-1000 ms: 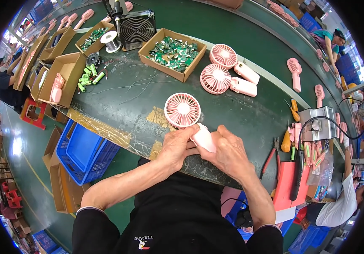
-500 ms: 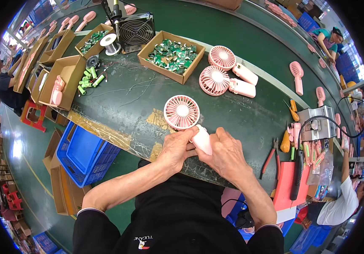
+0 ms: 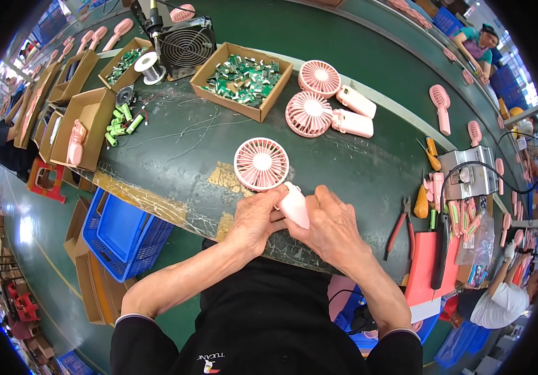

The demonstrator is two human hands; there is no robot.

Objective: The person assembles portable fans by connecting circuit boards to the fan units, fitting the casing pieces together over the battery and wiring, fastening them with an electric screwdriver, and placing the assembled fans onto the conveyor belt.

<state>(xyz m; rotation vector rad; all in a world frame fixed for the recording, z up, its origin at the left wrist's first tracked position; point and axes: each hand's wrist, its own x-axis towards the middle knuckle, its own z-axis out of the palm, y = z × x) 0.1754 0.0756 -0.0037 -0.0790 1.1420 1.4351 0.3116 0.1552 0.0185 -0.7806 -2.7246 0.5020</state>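
- Left hand (image 3: 253, 217) and right hand (image 3: 333, 224) are close together, both clamped on the handle of a pink fan (image 3: 269, 172).
- The fan is above the workbench (image 3: 360, 172), near its front edge; its long axis slants, round head pointing away and leftward, handle end back toward the person's right.
- Beyond, two other pink fans (image 3: 308, 115) lie with handles pointing right.
- Red-handled pliers (image 3: 396, 236) lie to the right.
- Farther off, a cardboard box (image 3: 225, 107) holds green circuit boards (image 3: 244, 76).
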